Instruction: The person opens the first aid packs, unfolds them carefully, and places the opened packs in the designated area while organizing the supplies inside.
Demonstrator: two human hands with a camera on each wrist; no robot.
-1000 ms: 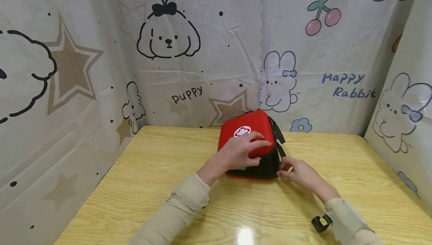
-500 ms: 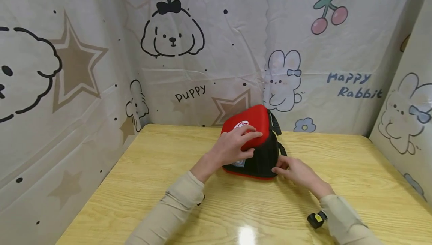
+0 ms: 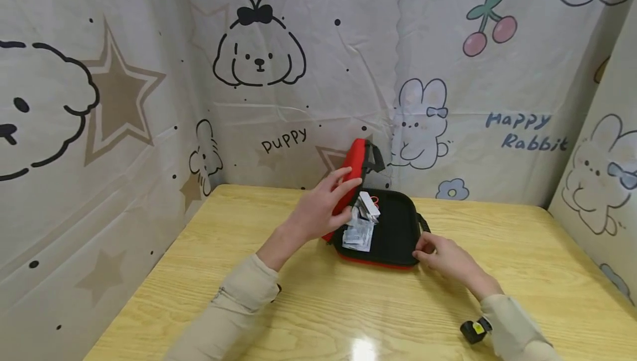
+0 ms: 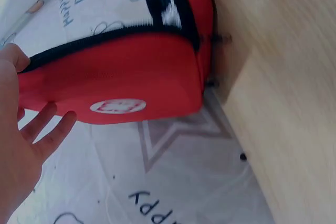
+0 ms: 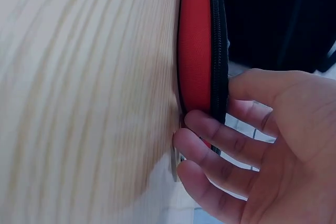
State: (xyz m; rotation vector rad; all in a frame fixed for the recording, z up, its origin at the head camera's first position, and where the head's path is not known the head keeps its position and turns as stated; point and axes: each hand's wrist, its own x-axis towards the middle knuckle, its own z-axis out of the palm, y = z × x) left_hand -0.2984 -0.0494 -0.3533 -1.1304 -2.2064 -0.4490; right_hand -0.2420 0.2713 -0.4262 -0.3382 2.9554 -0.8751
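A red first-aid case (image 3: 378,264) stands unzipped on the table, its black inside showing. My left hand (image 3: 316,209) grips its lid (image 3: 355,156), which stands nearly upright; in the left wrist view the thumb lies at the zip edge and the fingers on the red shell (image 4: 121,72). A white emblem (image 4: 118,106) marks that shell. My right hand (image 3: 445,256) pinches the front right corner of the base (image 5: 197,51), thumb at the zip (image 5: 216,35) and fingers below. Inside on the left lie clear packets (image 3: 358,235), a white item (image 3: 369,206) and a small red loop (image 3: 375,202).
The case rests on a light wood table (image 3: 239,294) near its back edge. A patterned cloth (image 3: 348,84) hangs behind and along both sides. Black straps (image 3: 376,156) hang from the lid's edge. A small black device (image 3: 475,329) sits by the right cuff.
My left hand has swung the lid up and to the left, uncovering the inside and its packets. My right hand stays at the base's front right corner.
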